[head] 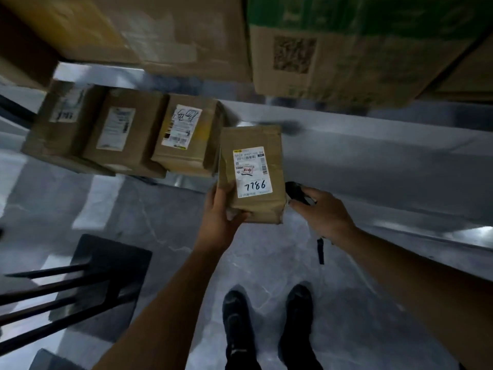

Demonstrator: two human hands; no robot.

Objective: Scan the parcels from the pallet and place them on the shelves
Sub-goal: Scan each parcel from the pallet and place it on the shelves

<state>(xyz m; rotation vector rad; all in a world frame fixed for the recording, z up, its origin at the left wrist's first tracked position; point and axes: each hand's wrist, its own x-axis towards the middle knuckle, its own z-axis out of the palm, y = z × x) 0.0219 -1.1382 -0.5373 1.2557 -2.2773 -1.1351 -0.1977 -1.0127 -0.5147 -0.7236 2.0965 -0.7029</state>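
Parcel [252,145], label up, is being held at its near end by the left hand [221,212], fingers curling round it, over the shelf [373,156] edge. Three boxes [125,129] are standing in a row just beside it. The right hand [324,213] is gripping a black scanner [294,190] close by. Grey floor [266,263] is showing below.
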